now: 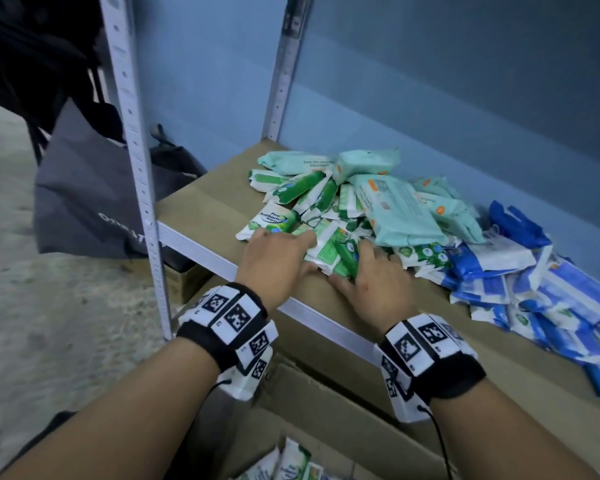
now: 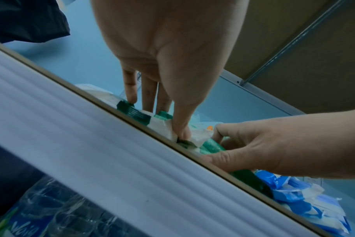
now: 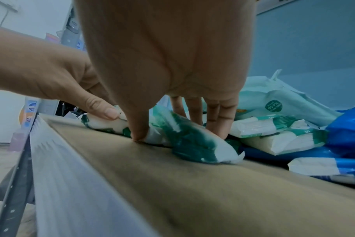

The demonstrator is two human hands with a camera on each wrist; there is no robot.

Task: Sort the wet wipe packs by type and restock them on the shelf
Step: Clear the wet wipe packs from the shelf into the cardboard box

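Small green-and-white wipe packs lie in a loose heap near the front of the brown shelf board. My left hand lies over the heap's left side, fingers on top and thumb pressing the near end of a pack. My right hand grips the right side of the same bundle, fingers curled over a green pack and thumb at the front against the board. In the wrist views the left hand and the right hand face each other with the packs between them.
Larger mint packs are piled behind the green ones, and blue-and-white packs spread to the right. Grey metal uprights frame the shelf's left end, with a grey bag beyond. An open cardboard box below holds more packs.
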